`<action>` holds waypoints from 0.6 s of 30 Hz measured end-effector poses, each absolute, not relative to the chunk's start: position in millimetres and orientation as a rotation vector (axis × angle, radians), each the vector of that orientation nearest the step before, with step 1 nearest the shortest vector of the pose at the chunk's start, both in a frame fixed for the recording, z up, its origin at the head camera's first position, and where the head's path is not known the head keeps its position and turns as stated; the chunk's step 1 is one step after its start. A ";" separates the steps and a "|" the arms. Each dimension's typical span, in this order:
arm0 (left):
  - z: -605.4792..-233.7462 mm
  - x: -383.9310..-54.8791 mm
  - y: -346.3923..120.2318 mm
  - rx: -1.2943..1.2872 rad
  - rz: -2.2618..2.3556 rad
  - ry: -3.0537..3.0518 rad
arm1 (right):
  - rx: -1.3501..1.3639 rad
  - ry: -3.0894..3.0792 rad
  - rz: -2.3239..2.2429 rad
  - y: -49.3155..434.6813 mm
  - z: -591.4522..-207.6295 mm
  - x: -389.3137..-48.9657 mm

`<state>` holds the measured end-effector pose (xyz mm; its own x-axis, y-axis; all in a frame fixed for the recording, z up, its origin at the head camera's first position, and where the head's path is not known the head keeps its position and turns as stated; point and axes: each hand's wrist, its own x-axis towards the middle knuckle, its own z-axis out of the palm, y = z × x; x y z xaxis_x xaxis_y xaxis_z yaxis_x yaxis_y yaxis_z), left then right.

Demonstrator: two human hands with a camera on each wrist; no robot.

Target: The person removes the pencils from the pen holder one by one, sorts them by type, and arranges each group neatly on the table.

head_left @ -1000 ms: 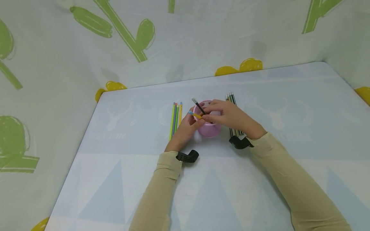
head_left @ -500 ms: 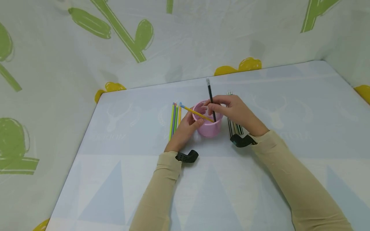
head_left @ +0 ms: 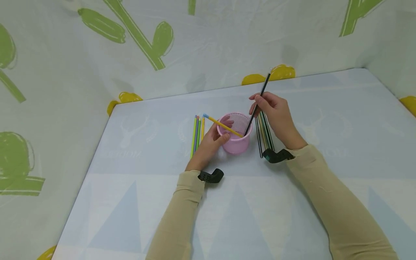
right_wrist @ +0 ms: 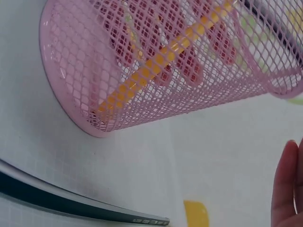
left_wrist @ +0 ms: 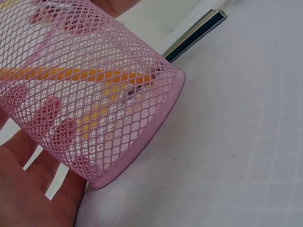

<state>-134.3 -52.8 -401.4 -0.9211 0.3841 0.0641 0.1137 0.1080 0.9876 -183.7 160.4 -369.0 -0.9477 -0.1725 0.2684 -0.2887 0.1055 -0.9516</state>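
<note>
My left hand (head_left: 208, 148) grips the side of a pink mesh pencil cup (head_left: 236, 146), its fingers round the far side and thumb on the near rim. A yellow pencil (head_left: 224, 126) with a blue end leans inside the cup, its blue end sticking out over the left rim. My right hand (head_left: 277, 117) pinches a black pencil (head_left: 265, 83) up and to the right of the cup. That pencil slants, its lower end at the cup's mouth near the right rim. In the left wrist view the cup (left_wrist: 137, 142) stands with its base on the table.
Several coloured pencils (head_left: 195, 135) lie side by side left of the cup, partly behind the left hand. Several dark striped pencils (head_left: 266, 133) lie right of it, under the right hand. The patterned tablecloth (head_left: 156, 202) meets a leaf-printed wall covering (head_left: 208, 54) at the back.
My right hand has left the yellow pencil leaning in the cup and moved right and up with the black pencil, which now tilts rightward. The left hand stays on the cup.
</note>
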 end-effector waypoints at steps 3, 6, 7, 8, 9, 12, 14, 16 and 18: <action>-401.1 -134.1 -52.3 0.511 1.913 2.162 | 0.396 -2.113 2.156 166.7 -378.2 -191.8; -400.7 -133.6 -52.1 0.527 1.921 2.155 | 0.348 -1.894 2.381 172.9 -384.3 -197.6; -400.7 -133.5 -52.2 0.528 1.922 2.156 | 0.333 -1.824 2.451 175.1 -386.0 -199.1; -400.9 -133.5 -52.2 0.530 1.919 2.159 | 0.318 -1.754 2.518 177.3 -387.2 -200.4; -400.9 -133.2 -52.4 0.527 1.915 2.161 | 0.310 -1.686 2.578 179.6 -388.4 -201.7; -401.2 -133.0 -52.7 0.518 1.912 2.164 | 0.291 -1.530 2.709 185.9 -392.1 -205.1; -401.4 -132.9 -52.9 0.513 1.908 2.167 | 0.277 -1.472 2.765 189.7 -394.9 -207.1; -401.6 -132.8 -53.1 0.510 1.905 2.167 | 0.263 -1.445 2.802 193.1 -397.8 -208.5; -401.6 -132.8 -53.3 0.506 1.899 2.170 | 0.240 -1.466 2.816 196.5 -400.4 -209.7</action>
